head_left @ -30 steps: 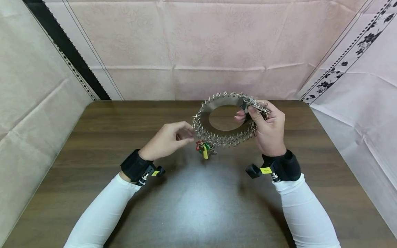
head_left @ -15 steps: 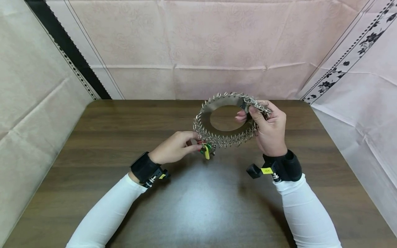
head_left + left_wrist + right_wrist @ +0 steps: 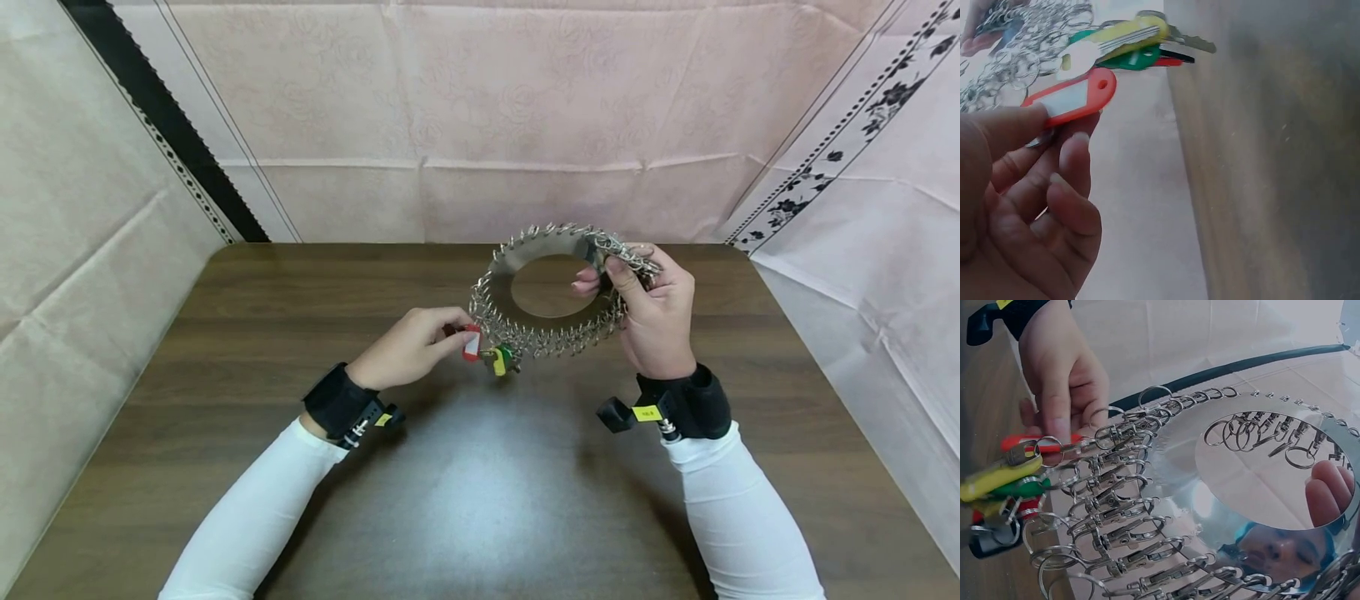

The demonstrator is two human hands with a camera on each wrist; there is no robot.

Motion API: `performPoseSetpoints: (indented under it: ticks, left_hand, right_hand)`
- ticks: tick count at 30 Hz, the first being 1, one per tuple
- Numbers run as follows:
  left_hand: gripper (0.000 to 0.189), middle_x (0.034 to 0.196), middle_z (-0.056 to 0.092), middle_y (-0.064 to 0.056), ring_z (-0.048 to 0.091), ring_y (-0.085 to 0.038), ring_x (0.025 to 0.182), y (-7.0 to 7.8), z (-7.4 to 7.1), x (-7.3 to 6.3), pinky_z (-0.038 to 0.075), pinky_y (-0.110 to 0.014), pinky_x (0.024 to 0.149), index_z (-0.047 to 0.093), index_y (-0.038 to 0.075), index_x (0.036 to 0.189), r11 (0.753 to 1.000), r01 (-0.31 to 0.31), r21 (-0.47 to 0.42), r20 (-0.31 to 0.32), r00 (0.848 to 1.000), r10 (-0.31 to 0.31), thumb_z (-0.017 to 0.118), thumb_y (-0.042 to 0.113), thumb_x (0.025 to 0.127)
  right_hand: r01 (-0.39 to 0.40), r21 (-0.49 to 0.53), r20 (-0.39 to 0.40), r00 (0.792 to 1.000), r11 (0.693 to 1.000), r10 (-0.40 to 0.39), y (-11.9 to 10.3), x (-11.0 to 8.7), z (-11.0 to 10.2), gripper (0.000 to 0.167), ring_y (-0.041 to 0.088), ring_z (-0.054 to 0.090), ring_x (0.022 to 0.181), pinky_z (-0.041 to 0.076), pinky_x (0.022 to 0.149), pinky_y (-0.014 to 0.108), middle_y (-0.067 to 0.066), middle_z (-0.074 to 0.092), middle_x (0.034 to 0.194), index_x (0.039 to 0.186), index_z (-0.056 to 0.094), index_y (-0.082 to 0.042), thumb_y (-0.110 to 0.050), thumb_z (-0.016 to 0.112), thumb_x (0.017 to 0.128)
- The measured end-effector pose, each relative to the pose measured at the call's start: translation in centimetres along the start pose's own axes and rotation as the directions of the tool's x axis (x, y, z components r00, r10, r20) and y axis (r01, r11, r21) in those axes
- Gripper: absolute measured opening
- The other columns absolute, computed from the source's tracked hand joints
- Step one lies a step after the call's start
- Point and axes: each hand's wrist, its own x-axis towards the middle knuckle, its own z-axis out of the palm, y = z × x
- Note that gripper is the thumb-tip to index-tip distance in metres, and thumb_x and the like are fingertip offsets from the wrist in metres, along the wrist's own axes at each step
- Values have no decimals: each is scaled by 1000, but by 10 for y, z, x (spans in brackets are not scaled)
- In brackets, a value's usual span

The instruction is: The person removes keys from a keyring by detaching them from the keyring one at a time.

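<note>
My right hand (image 3: 656,312) holds a shiny flat metal ring (image 3: 498,283) at its right side, thumb over the face and fingertips showing through the hole. Swivel clasps (image 3: 1125,537) with split rings line the ring's edge. From its lower left hang several keys with coloured tags, among them a yellow key tag (image 3: 1135,34) and a green key tag (image 3: 1129,60). My left hand (image 3: 412,346) pinches a red key tag (image 3: 1069,103) with a white label between thumb and forefinger, holding it out to the left of the others. Its other fingers are loosely curled.
Below both hands lies the brown wooden table (image 3: 480,500). A pale patterned cloth (image 3: 525,117) hangs behind its far edge, with white cloth at both sides. Each wrist wears a black strap (image 3: 341,404) with a small camera.
My left hand has reached right to the hanging tags, taken the red key tag, and drawn it slightly left. The right hand and metal ring have barely moved.
</note>
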Motion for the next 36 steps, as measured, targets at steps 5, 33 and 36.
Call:
performPoseSetpoints:
  ticks: [5, 33, 36]
  left_hand:
    - [8, 89, 70, 3, 61, -18, 78, 2, -9, -1, 48, -28, 68, 70, 15, 102, 999, 27, -22, -51, 998, -28, 64, 21, 101]
    - [19, 91, 62, -11, 54, -22, 76, 13, -23, -7, 44, -22, 65, 62, 0, 109, 962, -31, -273, -458, 883, -101, 57, 18, 105]
    - [19, 89, 60, -11, 53, -23, 75, 16, -24, -7, 44, -22, 64, 61, -2, 108, 958, -83, -275, -499, 864, -68, 57, 16, 104]
  right_hand:
    - [3, -11, -11, 1000, 1000, -4, 1, 1, 0, 10, 26, 75, 71, 62, 70, 37, 20, 74, 81, 96, 64, 11, 12, 54, 97]
    - [-22, -131, -32, 999, 991, 18, 14, -1, -6, 10, 23, 77, 75, 62, 74, 36, 14, 76, 83, 98, 66, 3, 6, 57, 99]
    - [-50, -203, -22, 999, 978, 47, 16, -2, -7, 9, 23, 77, 76, 62, 78, 36, 12, 77, 83, 99, 68, 3, 6, 60, 97]
